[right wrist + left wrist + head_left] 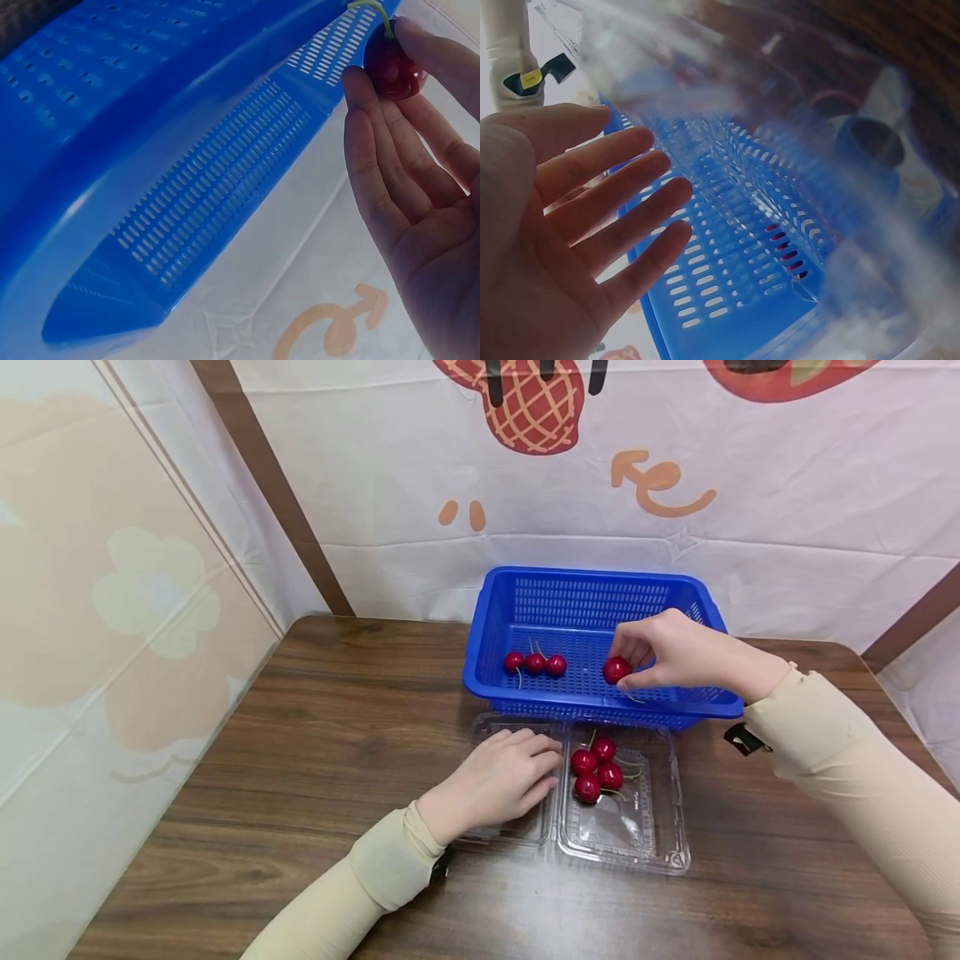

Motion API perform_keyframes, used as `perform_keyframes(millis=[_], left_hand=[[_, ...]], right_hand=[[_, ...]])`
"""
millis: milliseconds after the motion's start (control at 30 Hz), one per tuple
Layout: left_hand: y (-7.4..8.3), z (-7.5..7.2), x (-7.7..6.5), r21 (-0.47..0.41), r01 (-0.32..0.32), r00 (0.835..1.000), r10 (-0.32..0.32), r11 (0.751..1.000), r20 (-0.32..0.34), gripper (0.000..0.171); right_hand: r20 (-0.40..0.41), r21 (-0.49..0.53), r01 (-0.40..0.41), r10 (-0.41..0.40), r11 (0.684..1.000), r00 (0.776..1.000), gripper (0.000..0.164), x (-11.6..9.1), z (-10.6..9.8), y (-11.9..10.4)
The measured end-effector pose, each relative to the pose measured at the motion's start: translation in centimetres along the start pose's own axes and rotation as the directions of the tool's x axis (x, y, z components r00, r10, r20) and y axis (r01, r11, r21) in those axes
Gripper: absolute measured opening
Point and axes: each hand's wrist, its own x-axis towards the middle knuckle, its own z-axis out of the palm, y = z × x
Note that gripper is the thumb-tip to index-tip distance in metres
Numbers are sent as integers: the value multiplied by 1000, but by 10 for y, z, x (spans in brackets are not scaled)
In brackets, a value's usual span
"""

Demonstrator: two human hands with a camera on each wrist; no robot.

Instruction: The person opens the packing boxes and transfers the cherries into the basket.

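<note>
Brown desk (330, 727) below, our right grip (663, 649) pinches a cherry (616, 671), centre-right; our left grip (495, 779), lower centre, lies loosely outstretched.

- Dark wood-grain tabletop (337, 710), below the left fingers (546, 762) and spreading to their left.
- Creased white cloth backdrop (397, 468), beyond the right fingers (628, 635).
- Orange curling arrow (663, 477), printed beyond the right fingers.
- Red lattice-patterned print (534, 414), higher, left of the right fingers.
- Slanting brown stripe (277, 485) and pale flower print (157, 593), left of the left fingers.
</note>
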Motion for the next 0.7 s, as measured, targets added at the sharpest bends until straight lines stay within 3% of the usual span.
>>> perform_keyframes(millis=[700], left_hand=[[0,-2,-1,-6,4,1000,-4,1000,8,25]], right_hand=[[42,51,-50,48,997,998,25,27,-1,10]])
